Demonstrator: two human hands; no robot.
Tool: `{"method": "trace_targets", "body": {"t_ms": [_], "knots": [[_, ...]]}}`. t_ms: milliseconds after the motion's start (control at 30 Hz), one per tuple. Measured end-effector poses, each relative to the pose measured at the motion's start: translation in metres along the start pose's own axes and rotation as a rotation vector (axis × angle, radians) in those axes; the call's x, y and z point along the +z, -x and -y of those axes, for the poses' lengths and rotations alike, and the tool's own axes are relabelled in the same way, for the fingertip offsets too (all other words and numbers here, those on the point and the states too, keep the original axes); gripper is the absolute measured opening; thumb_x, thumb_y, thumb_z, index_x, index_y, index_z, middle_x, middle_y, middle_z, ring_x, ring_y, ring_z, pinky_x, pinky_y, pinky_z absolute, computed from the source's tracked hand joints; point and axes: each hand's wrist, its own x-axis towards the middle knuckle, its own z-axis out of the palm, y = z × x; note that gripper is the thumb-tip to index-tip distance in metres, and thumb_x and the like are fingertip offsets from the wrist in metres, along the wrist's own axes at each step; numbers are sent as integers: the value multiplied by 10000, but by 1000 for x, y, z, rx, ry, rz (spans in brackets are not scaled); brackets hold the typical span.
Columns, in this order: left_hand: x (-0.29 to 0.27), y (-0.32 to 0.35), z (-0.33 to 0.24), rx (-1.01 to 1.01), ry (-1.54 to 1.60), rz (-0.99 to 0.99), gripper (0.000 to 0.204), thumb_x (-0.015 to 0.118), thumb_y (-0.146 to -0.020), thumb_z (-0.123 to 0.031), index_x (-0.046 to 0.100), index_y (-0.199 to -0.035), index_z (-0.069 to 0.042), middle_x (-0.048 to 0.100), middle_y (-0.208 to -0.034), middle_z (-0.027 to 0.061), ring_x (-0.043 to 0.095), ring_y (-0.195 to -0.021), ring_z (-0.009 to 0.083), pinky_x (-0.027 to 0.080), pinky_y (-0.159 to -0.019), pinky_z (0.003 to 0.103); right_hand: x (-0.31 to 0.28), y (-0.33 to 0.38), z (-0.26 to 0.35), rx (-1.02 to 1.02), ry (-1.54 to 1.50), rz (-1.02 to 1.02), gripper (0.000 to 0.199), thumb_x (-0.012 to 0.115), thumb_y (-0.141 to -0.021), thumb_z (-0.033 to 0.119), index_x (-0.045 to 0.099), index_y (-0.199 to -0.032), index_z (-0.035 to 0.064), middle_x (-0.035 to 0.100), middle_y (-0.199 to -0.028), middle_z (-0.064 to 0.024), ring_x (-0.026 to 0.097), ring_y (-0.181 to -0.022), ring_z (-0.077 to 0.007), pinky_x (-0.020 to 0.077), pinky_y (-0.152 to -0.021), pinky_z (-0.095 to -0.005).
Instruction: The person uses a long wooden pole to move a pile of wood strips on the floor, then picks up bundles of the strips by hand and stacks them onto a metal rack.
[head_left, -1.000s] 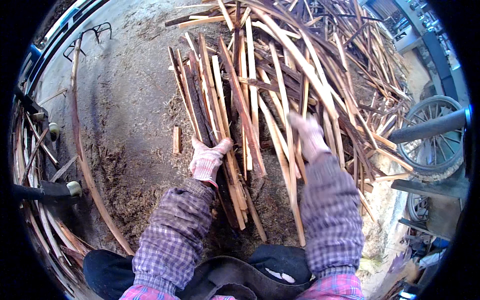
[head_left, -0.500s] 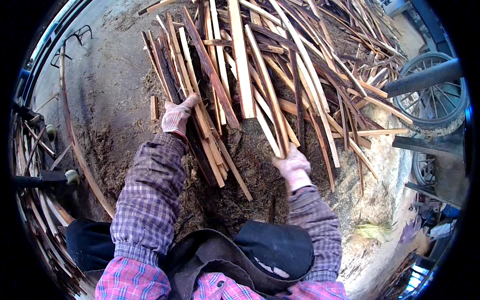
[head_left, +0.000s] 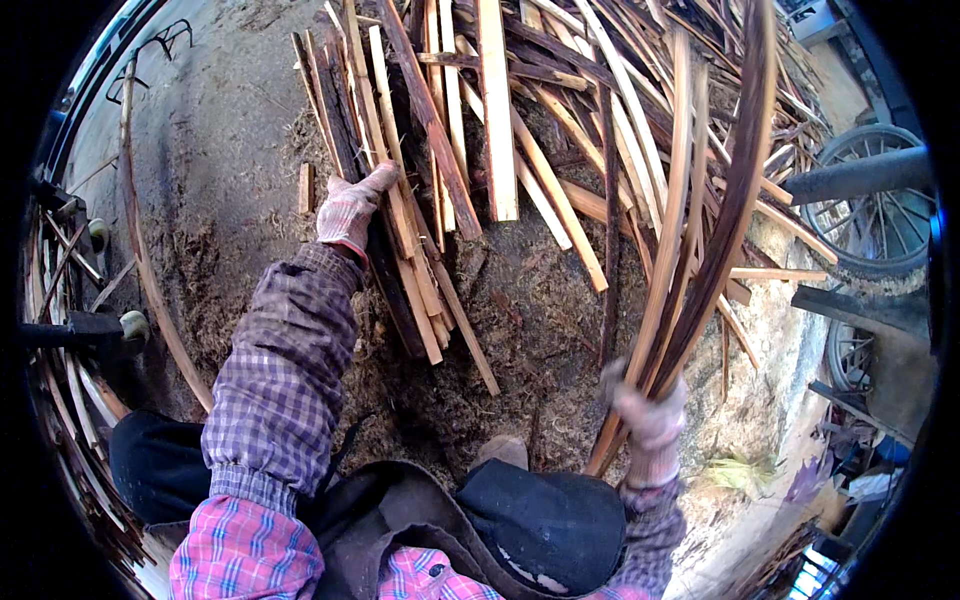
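Left hand: this hand (head_left: pixel 352 208) clasps a bundle (head_left: pixel 422 310), thumb laid across the top; the fingers are partly hidden, so I cannot tell how firm the hold is.
Right hand: this hand (head_left: pixel 652 410) is blurred, but it is closed around several long sticks (head_left: pixel 718 230), near their lower ends.
Bundle risk: its pieces are uneven and fan out at the near end, so a loose one could slip from under the thumb.
Stick risk: because the grip is low, the long upper parts could swing and catch on the pile (head_left: pixel 495 130); the lower ends, close to the knee (head_left: pixel 540 520), could poke it.
Bundle place: along the right side of the left hand, reaching both beyond it and nearer.
Sticks place: rising from the right hand, leaning right, well apart from the bundle.
Pile place: beyond the hands, partly just beside the bundle.
Wheel: farther right, a spoked wheel (head_left: pixel 875 228) stands past the pile.
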Motion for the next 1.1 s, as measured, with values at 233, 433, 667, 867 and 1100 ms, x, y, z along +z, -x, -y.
{"method": "trace_targets", "body": {"t_ms": [233,433,667,867,1100], "knots": [[1,-8,1,-2,-69,-52,838,744,-639,-496,430,-1138,100,584,-1020,178,582,-895,228,465,-767,311,68,-199,100,-105,-274,-118,504,690,-755,105,453,-1192,19,615,-878,-98,610,-681,-147,531,-547,-256],[3,-3,-2,-13,12,-9,777,731,-682,-460,417,-1181,46,600,-1015,178,591,-902,245,456,-797,323,175,-239,103,276,738,79,1036,730,-642,478,150,-1403,82,431,-1309,-186,482,-1162,-298,387,-982,-407],[1,-4,-5,-43,-30,-25,853,718,-700,-446,337,-1264,67,587,-1052,172,583,-911,260,454,-790,321,172,-246,78,346,807,56,716,635,-774,373,300,-1336,83,516,-1222,-138,538,-1090,-273,432,-920,-372],[-12,-1,7,41,643,279,720,713,-731,-419,417,-1226,11,613,-982,91,591,-835,157,473,-751,272,155,-179,116,328,581,244,418,524,-851,285,418,-1172,40,594,-1047,-154,614,-920,-255,492,-803,-367],[10,-11,-3,-31,420,103,580,663,-818,-246,391,-1246,35,588,-1034,137,592,-914,195,492,-768,266,164,-143,104,-13,845,650,766,548,-809,225,110,-1357,-83,481,-1158,-221,563,-985,-296,466,-809,-432]]}}
